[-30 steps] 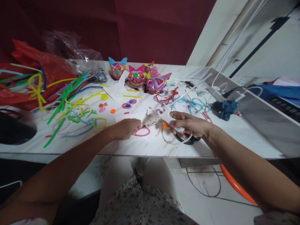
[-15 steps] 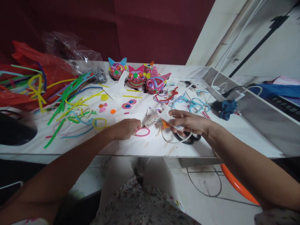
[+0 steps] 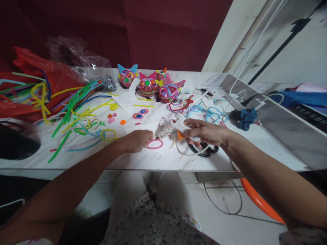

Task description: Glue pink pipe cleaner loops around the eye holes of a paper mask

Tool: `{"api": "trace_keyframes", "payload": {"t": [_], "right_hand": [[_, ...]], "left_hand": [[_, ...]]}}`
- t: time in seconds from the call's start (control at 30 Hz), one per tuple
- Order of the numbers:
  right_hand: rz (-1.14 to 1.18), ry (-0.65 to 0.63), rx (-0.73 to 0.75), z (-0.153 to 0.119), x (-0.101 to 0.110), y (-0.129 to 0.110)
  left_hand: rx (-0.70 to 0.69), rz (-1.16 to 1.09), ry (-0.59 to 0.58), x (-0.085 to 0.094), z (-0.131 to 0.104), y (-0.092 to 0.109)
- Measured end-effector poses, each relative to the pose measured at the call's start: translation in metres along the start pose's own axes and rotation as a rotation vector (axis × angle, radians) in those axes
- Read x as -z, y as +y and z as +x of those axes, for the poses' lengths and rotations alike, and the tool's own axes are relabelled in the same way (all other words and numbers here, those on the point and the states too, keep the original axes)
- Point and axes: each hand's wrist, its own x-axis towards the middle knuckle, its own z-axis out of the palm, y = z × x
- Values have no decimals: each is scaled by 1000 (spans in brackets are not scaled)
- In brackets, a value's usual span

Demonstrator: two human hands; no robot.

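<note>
- White tabletop [image 3: 97,162], maroon backdrop [image 3: 176,34] at twelve o'clock.
- Your left hand [image 3: 140,140] pinches the pink ring [image 3: 155,148].
- Your right hand [image 3: 204,132] grips the glue gun [image 3: 182,125].

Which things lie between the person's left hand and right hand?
Between the left hand and the right hand, the head view shows a pink ring, white paper, small pale scraps and the front of the glue gun that the right hand holds.

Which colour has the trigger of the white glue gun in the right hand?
Orange; clearest in the head view.
</note>
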Motion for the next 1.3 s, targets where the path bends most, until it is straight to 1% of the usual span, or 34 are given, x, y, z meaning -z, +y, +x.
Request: {"api": "trace_keyframes", "payload": {"t": [0.17, 0.5, 0.67, 0.87, 1.07, 1.3], "right_hand": [[9, 19, -7, -1, 0, -1], [2, 9, 17, -3, 7, 3], [17, -6, 47, -6, 6, 2], [42, 7, 49, -8, 6, 4], [20, 34, 38, -10, 6, 3], [15, 13, 52, -10, 5, 4]], "left_hand": [[-1, 9, -4, 0, 0, 0], [35, -3, -19, 3, 0, 4], [12, -13, -2, 2, -1, 1], [-22, -10, 9, 0, 0, -2], [-9, -1, -2, 1, 0, 1], [-20, 4, 8, 2, -1, 0]]}}
